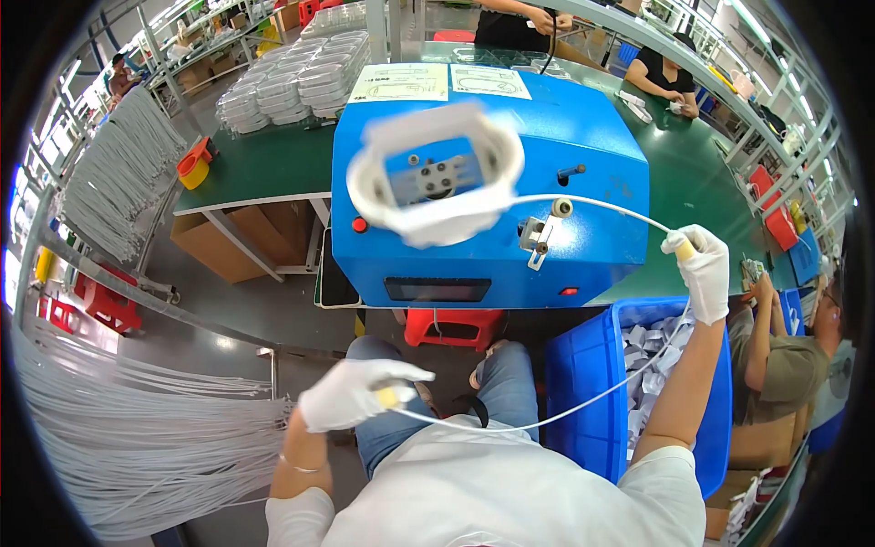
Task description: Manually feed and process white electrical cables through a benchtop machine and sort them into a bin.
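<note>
A white cable [547, 421] sags in a curve between my two gloved hands. My right hand [706, 269], raised at the right beside the blue machine, is closed with the cable running through its pinched fingers. From there the cable stretches left to a white coil [437, 232] on the machine's winding head [437, 178]; the coil is smeared by motion. Low at the left, over my lap, my left hand [351, 394] is closed round the cable near its thumb, with the index finger stretched out. Pale yellow covers show on fingers of both white gloves.
The blue winding machine [592, 137] stands on a green table [264, 169]. A blue bin [583, 383] of white pieces is at my right. Cut cables [155, 419] hang at the left. Clear trays [305, 77] are stacked at the back. Other people sit across and to the right.
</note>
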A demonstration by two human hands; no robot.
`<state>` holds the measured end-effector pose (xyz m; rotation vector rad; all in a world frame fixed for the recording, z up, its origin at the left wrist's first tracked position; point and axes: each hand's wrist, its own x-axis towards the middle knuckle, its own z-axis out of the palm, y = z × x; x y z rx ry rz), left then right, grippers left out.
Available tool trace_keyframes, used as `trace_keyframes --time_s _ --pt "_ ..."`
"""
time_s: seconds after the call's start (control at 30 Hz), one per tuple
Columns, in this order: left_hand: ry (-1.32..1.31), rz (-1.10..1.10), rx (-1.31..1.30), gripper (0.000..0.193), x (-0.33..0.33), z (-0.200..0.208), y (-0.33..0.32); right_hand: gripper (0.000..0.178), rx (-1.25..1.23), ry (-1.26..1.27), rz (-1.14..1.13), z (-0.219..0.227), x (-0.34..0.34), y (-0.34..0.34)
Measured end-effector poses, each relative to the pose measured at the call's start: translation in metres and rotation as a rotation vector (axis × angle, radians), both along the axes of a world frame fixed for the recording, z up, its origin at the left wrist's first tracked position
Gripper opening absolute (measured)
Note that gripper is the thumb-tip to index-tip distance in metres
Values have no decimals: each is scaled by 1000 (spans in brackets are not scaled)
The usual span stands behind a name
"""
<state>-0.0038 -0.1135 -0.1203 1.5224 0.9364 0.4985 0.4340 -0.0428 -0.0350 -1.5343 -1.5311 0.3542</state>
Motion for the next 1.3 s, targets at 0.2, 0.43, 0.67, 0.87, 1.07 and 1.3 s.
trace_keyframes --time_s 0.2,0.43,0.67,0.87,1.07,1.3 --pt "28 -156 -90 32 57 -63 1 25 -88 122 27 0 -16 -6" --pt "-133 -9 -316 44 87 -103 2 22 -205 343 220 2 -59 -7" --pt "121 137 -103 39 66 -130 -5 27 -197 406 252 6 -79 -4" --pt "151 88 -46 28 70 -133 -15 30 -200 454 189 -8 -64 -16" --pt "159 -100 -64 31 102 -112 -5 28 -118 497 181 -16 -55 -17" --pt "112 -263 146 33 128 -33 30 21 -190 562 274 -2 -81 -12"
